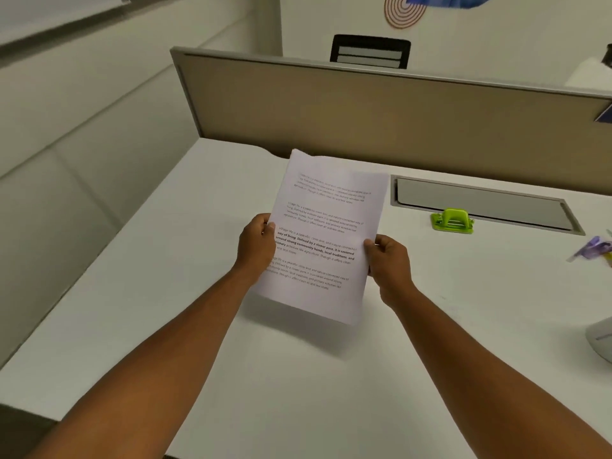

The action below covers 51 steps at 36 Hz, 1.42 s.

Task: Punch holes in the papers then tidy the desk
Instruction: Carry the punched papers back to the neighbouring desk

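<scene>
A stack of white printed papers (326, 226) is held up above the white desk (231, 376), tilted slightly to the right. My left hand (256, 241) grips the stack's left edge, thumb on the front. On the right edge, my right hand (389, 260) pinches the sheets. A green hole punch (452, 220) sits on the desk to the right of the papers, apart from both hands.
A grey cable tray lid (480, 202) is set into the desk behind the punch. A beige partition (364, 107) closes the far side. Purple and yellow small items (594, 248) and a grey object (601, 339) lie at the right edge. The desk's left edge drops off.
</scene>
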Tool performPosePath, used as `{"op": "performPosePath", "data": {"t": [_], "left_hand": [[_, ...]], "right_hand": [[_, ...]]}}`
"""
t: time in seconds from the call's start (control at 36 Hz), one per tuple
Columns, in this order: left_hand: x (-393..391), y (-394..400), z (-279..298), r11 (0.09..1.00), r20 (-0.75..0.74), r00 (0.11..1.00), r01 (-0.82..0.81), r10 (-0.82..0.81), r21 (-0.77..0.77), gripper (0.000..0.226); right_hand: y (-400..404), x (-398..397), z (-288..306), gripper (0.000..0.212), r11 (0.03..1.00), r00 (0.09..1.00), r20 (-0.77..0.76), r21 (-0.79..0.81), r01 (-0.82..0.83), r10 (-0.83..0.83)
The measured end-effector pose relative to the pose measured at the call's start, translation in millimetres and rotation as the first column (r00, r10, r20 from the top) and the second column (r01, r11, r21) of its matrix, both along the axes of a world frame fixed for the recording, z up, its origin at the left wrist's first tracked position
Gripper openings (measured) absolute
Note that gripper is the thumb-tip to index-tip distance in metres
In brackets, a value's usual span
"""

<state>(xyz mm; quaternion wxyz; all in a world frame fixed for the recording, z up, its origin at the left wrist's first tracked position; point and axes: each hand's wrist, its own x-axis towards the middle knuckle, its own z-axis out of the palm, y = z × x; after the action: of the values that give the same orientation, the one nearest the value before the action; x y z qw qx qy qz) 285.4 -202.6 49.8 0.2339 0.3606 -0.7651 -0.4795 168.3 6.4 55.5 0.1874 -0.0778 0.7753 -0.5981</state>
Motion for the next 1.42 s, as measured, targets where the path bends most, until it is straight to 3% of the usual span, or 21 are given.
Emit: {"op": "performPosePath", "data": {"t": [0.08, 0.19, 0.39, 0.61, 0.97, 1.22, 1.42], "left_hand": [[17, -27, -4, 0.998, 0.055, 0.997, -0.056, 0.055, 0.018, 0.036], [43, -62, -12, 0.996, 0.101, 0.991, -0.084, 0.086, -0.025, 0.028], [88, -131, -20, 0.98, 0.139, 0.971, -0.196, 0.194, 0.005, 0.021], [128, -212, -25, 0.965, 0.232, 0.937, -0.252, 0.263, -0.078, 0.028], [147, -292, -48, 0.937, 0.299, 0.899, -0.347, 0.319, 0.046, 0.024], [149, -303, -60, 0.934, 0.324, 0.881, -0.357, 0.344, -0.023, 0.024], [153, -306, -64, 0.934, 0.332, 0.874, -0.351, 0.354, -0.071, 0.024]], "right_hand": [[-26, 9, -4, 0.016, 0.998, 0.992, 0.116, -0.025, -0.052, 0.054], [-63, 23, -11, 0.017, 0.993, 0.97, 0.217, -0.047, -0.104, 0.112], [-139, 53, -26, 0.016, 0.985, 0.942, 0.289, -0.043, -0.166, 0.172], [-222, 84, -36, 0.016, 0.968, 0.891, 0.382, -0.058, -0.242, 0.246], [-305, 109, -54, 0.009, 0.958, 0.89, 0.376, 0.026, -0.287, 0.256], [-319, 111, -67, 0.017, 0.951, 0.896, 0.365, 0.081, -0.299, 0.251], [-322, 110, -71, 0.006, 0.958, 0.916, 0.327, 0.087, -0.274, 0.232]]}}
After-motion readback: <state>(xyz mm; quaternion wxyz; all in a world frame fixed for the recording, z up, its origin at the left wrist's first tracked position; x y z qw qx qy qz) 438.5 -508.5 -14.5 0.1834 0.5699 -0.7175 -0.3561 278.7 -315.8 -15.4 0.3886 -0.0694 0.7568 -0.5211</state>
